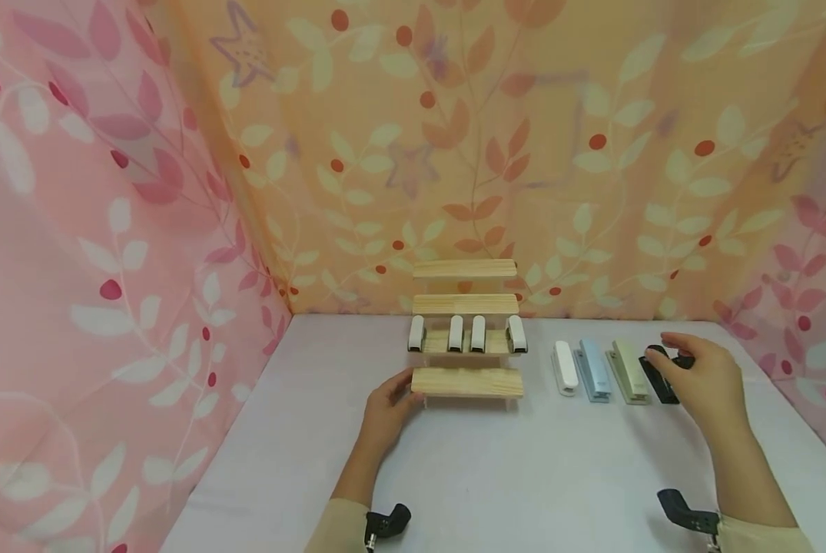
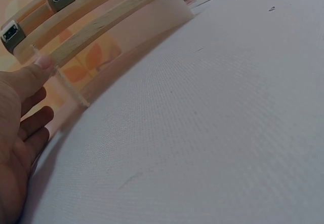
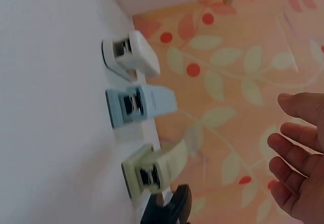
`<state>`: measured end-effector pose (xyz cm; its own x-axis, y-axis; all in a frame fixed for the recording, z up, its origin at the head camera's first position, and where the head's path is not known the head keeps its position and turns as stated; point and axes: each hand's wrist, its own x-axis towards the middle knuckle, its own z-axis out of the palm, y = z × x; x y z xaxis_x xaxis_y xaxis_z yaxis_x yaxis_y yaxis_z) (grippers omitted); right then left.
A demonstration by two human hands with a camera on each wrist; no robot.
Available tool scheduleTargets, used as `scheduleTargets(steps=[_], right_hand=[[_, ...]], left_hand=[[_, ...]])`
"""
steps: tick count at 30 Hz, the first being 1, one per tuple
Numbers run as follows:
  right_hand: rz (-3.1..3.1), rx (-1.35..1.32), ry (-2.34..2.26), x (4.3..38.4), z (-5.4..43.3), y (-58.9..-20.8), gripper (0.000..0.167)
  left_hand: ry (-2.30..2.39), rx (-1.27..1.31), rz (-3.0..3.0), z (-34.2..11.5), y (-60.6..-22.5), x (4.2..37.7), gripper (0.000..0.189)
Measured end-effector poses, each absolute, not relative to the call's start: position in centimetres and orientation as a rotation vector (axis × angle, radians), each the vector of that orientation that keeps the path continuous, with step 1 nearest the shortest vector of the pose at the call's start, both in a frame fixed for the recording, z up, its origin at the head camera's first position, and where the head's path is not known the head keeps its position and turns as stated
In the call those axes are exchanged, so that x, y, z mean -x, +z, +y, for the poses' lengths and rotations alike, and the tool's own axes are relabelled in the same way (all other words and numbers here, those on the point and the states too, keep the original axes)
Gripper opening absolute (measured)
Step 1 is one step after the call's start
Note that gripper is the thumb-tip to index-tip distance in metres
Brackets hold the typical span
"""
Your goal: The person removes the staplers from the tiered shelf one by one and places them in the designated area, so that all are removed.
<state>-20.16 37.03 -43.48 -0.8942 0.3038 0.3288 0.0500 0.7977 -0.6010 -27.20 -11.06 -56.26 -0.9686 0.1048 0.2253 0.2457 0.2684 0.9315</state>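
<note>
My left hand [image 1: 385, 411] is at the left end of a tiered wooden display rack [image 1: 466, 382] with clear supports. In the left wrist view the thumb touches the front plank's end [image 2: 58, 54]; the other fingers are loosely bent, apart from the plank. At the right, my right hand [image 1: 713, 380] hovers by a black stapler [image 1: 661, 376], thumb and fingers spread. Beside it stand a pale green stapler [image 1: 630, 372], a light blue stapler [image 1: 595, 370] and a white stapler [image 1: 565, 369], in a row. The right wrist view shows nothing between its fingers [image 3: 291, 150].
Several small white staplers [image 1: 478, 333] stand on the rack's second tier. Higher tiers [image 1: 465, 304] rise behind, near the orange patterned curtain [image 1: 357, 169]. Pink patterned cloth [image 1: 94, 307] hangs at the left of the white table [image 1: 523, 476].
</note>
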Motion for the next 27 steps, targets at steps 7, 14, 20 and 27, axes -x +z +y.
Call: scheduleTargets(steps=[7,14,20,27], right_hand=[[-2.560,0.106,0.897,21.6,32.1,-41.9,0.057],[-2.528,0.003,0.963,22.8,28.0,-41.8,0.053],[-2.526,-0.036,1.021,23.4,25.6,-42.6,0.051],[-2.518,-0.050,1.094,24.1,23.3,-43.8,0.048]], left_hand=[[-1.803,0.325,-2.406,-11.0,-55.7,27.4,0.063],[-1.811,0.296,-2.408,-10.9,-55.4,27.4,0.061],[-1.814,0.289,-2.415,-10.8,-55.7,27.3,0.063],[-1.822,0.281,-2.417,-10.8,-55.8,27.0,0.061]])
